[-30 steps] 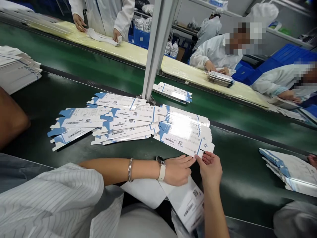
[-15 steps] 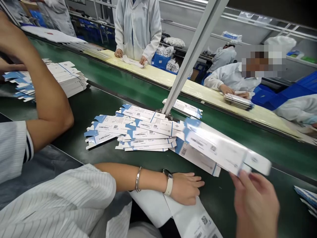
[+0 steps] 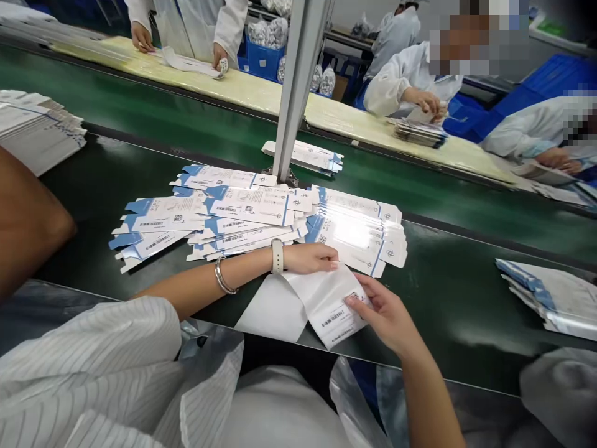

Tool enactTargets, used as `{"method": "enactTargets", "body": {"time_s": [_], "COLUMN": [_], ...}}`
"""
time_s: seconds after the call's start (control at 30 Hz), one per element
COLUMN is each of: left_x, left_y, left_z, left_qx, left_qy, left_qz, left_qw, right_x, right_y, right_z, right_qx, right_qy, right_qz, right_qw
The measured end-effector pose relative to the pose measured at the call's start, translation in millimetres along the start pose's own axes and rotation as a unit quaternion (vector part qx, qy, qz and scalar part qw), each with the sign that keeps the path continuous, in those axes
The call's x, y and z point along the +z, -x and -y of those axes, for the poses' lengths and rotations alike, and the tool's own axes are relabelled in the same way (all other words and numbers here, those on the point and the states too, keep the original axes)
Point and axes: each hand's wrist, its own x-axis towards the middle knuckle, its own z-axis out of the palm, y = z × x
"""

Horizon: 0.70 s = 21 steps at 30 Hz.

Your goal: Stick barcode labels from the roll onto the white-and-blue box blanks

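Observation:
My left hand [image 3: 310, 257], with a watch and bracelet on the arm, is closed at the upper edge of a white label sheet [image 3: 321, 298]. My right hand [image 3: 380, 311] pinches the sheet's right side, thumb on top near a printed code. Barcodes are printed on the sheet's lower part, and its plain left part lies over the table edge. Just beyond my hands, flat white and blue cartons [image 3: 252, 205] lie in overlapping piles. Another fanned group of cartons [image 3: 354, 224] lies to their right, with glare on it.
A metal post [image 3: 298, 93] rises behind the cartons, beside a small carton stack [image 3: 312, 155]. More cartons [image 3: 555, 298] lie at right and a pile [image 3: 37, 130] at left. A neighbour's bare arm [image 3: 32, 230] is at left. People in white coats work across the green belt [image 3: 186, 118].
The carton in my right hand has been laid with the others. My right hand has moved left onto the label sheet, and my left hand has closed at it. The view has shifted down and right.

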Motion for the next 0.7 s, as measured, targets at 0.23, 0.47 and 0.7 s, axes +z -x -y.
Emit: {"method": "enactTargets", "body": {"time_s": [0.23,0.47,0.7], "left_x": [6.0,7.7,11.0], "left_y": [1,3,16], "left_z": [4,12,1], "left_qx": [-0.017,-0.014,-0.008], "left_qy": [0.125,0.137,-0.015], "left_qz": [0.055,0.079,-0.05], "left_qw": [0.99,0.987,0.999], "right_x": [7,8,-6], "right_y": [13,17,46], "right_z": [10,8,7], "right_qx": [-0.085,-0.208,-0.222], "right_qy": [0.134,0.25,0.127], "right_qz": [-0.083,-0.152,-0.303], "right_qw": [0.984,0.933,0.918]}}
